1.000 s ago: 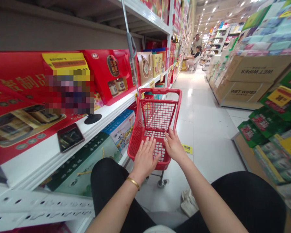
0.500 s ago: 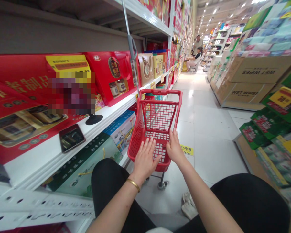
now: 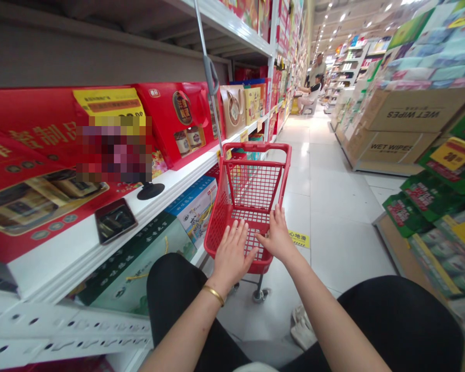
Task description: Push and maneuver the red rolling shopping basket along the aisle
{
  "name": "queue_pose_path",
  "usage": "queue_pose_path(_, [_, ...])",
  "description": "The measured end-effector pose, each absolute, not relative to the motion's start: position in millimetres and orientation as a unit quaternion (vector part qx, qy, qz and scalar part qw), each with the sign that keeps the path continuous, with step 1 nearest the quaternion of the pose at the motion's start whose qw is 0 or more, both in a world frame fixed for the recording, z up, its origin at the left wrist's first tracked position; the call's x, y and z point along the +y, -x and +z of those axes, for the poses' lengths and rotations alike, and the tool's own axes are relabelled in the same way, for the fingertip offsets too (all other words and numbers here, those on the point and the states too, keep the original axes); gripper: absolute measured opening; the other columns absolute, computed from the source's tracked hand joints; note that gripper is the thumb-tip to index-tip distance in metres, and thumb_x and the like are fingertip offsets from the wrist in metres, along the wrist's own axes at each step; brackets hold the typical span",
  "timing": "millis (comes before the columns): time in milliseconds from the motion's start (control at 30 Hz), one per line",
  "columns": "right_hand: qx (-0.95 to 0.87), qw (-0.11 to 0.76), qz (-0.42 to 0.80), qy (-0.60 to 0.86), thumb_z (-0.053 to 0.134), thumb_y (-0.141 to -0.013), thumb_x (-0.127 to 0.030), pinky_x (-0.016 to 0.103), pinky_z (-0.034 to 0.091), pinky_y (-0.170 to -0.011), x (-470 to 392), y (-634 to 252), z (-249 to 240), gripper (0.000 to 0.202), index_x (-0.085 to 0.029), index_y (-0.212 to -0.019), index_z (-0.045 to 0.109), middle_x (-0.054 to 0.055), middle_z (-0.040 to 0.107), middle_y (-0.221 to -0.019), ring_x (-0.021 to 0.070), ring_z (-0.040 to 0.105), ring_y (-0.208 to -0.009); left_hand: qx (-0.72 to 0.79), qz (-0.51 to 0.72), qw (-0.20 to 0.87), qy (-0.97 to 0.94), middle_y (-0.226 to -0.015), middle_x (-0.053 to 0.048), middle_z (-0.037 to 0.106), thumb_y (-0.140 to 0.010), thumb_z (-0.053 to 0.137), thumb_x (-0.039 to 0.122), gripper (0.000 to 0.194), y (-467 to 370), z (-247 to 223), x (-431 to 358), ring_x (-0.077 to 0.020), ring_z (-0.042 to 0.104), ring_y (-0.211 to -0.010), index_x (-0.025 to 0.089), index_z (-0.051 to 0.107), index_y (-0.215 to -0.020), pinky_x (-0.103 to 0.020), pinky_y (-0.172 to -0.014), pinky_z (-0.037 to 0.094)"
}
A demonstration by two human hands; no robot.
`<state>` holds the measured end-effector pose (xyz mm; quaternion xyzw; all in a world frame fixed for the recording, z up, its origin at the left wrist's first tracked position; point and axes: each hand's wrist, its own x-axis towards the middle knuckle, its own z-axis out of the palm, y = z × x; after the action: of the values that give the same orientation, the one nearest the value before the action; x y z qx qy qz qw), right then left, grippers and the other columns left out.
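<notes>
A small red plastic shopping cart (image 3: 256,187) with mesh sides stands on the floor in front of my knees. My left hand (image 3: 234,253), with a gold bangle at its wrist, is stretched out flat over the near part of the cart, holding nothing. To its right my right hand (image 3: 279,235) reaches over the cart's near right side, fingers extended and thumb spread, also holding nothing. Whether either hand touches the cart I cannot tell. Both palms face down or inward and the hands are apart.
Left, a white shelf bears red gift boxes (image 3: 174,121), a dark phone (image 3: 115,220) and a black round stand (image 3: 151,191). Green boxes (image 3: 135,263) sit lower. Right are WET WIPES cartons (image 3: 399,113) and green packs (image 3: 418,196). Two people (image 3: 313,85) are far down the aisle.
My right thumb has spread out to the left, away from the fingers. My left hand and the cart look the same. The standing person in the distance has shifted slightly right.
</notes>
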<state>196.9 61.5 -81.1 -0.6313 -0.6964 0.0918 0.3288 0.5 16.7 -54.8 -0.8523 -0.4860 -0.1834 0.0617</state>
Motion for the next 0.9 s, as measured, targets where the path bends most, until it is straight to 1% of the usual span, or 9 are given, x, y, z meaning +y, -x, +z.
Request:
queue_pose_path(67, [-0.697, 0.328, 0.097, 0.630, 0.061, -0.088, -0.030, 0.058, 0.019, -0.130, 62, -197, -83, 0.090, -0.006, -0.164, 0.018, 0.020, -0.003, -0.174, 0.0358, -0.010, -0.160, -0.484, -0.182, 0.064, 0.853, -0.169, -0.013, 0.032, -0.106, 0.037, 0.056, 0.072, 0, -55, 17, -0.0265, 0.019, -0.160, 0.012, 0.029, -0.163, -0.051, -0.131, 0.022])
queue_pose_path(133, [-0.694, 0.332, 0.097, 0.631, 0.046, -0.095, -0.023, 0.057, 0.018, -0.131, 64, -197, -84, 0.074, -0.004, -0.162, 0.022, 0.020, 0.001, -0.174, 0.0340, -0.009, -0.161, -0.482, -0.181, 0.066, 0.854, -0.169, -0.012, 0.031, -0.106, 0.037, 0.054, 0.072, 1, -56, 17, -0.0263, 0.018, -0.161, 0.011, 0.028, -0.163, -0.051, -0.131, 0.021])
queue_pose_path(200, [-0.690, 0.333, 0.095, 0.635, 0.035, -0.101, -0.025, 0.056, 0.018, -0.131, 67, -198, -83, 0.063, -0.001, -0.159, 0.031, 0.021, 0.006, -0.173, 0.0338, -0.006, -0.161, -0.480, -0.182, 0.067, 0.856, -0.169, -0.012, 0.031, -0.106, 0.037, 0.054, 0.072, 0, -56, 17, -0.0264, 0.017, -0.161, 0.011, 0.028, -0.163, -0.051, -0.131, 0.021])
queue_pose_path(300, [-0.688, 0.332, 0.098, 0.638, 0.028, -0.106, -0.033, 0.059, 0.021, -0.129, 70, -200, -77, 0.059, -0.003, -0.154, 0.042, 0.019, 0.011, -0.173, 0.0343, -0.002, -0.162, -0.478, -0.185, 0.062, 0.856, -0.169, -0.012, 0.032, -0.106, 0.036, 0.055, 0.072, -3, -57, 19, -0.0265, 0.018, -0.160, 0.011, 0.030, -0.162, -0.051, -0.131, 0.022])
queue_pose_path(400, [-0.688, 0.315, 0.102, 0.646, 0.027, -0.107, -0.040, 0.060, 0.024, -0.128, 72, -204, -69, 0.061, -0.003, -0.151, 0.047, 0.018, 0.012, -0.173, 0.0358, 0.001, -0.162, -0.478, -0.189, 0.059, 0.856, -0.169, -0.012, 0.031, -0.106, 0.036, 0.058, 0.073, -8, -58, 21, -0.0266, 0.018, -0.160, 0.011, 0.030, -0.162, -0.051, -0.131, 0.022])
queue_pose_path(500, [-0.684, 0.300, 0.094, 0.659, 0.029, -0.106, -0.044, 0.058, 0.023, -0.129, 70, -206, -68, 0.064, -0.002, -0.151, 0.046, 0.019, 0.014, -0.173, 0.0360, 0.005, -0.161, -0.475, -0.190, 0.061, 0.857, -0.169, -0.012, 0.031, -0.106, 0.035, 0.058, 0.074, -12, -58, 22, -0.0266, 0.018, -0.161, 0.010, 0.031, -0.162, -0.051, -0.131, 0.022])
queue_pose_path(700, [-0.709, 0.295, 0.068, 0.637, 0.032, -0.102, -0.025, 0.058, 0.022, -0.130, 68, -206, -80, 0.060, -0.002, -0.157, 0.036, 0.018, 0.008, -0.173, 0.0330, -0.002, -0.162, -0.476, -0.184, 0.065, 0.857, -0.169, -0.012, 0.032, -0.106, 0.035, 0.057, 0.073, -8, -58, 20, -0.0263, 0.020, -0.160, 0.012, 0.030, -0.163, -0.051, -0.131, 0.022])
queue_pose_path(833, [-0.705, 0.279, 0.082, 0.647, 0.035, -0.100, -0.023, 0.064, 0.024, -0.127, 90, -213, -75, 0.061, -0.006, -0.159, 0.035, 0.017, 0.004, -0.174, 0.0357, -0.003, -0.162, -0.467, -0.171, 0.064, 0.865, -0.167, -0.011, 0.037, -0.107, 0.034, 0.053, 0.068, -4, -56, 19, -0.0261, 0.021, -0.160, 0.013, 0.031, -0.163, -0.052, -0.131, 0.022])
queue_pose_path(900, [-0.692, 0.287, 0.092, 0.657, 0.036, -0.098, -0.021, 0.068, 0.024, -0.126, 101, -218, -70, 0.065, -0.007, -0.161, 0.030, 0.017, 0.003, -0.174, 0.0370, -0.002, -0.161, -0.468, -0.166, 0.063, 0.866, -0.167, -0.010, 0.037, -0.107, 0.034, 0.053, 0.067, -5, -55, 19, -0.0269, 0.022, -0.160, 0.015, 0.032, -0.163, -0.054, -0.130, 0.022])
